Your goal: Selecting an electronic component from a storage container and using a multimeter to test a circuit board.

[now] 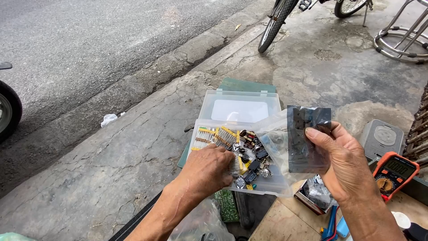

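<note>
Outdoors, the right hand [345,167] pinches a dark anti-static bag [307,138] by its right edge, thumb in front; the bag stands upright, long axis vertical, its top edge level. Just behind and left of it hangs a clear plastic bag [272,138], draped over the right side of the clear component box [209,120], whose lid stands open toward the street. The left hand [207,169] dips into the box, fingers curled among resistors and small parts; what they hold cannot be told. Cracked pavement lies open to the left. On the right, an orange multimeter [394,174] crowds the worktop [281,223] edge.
</note>
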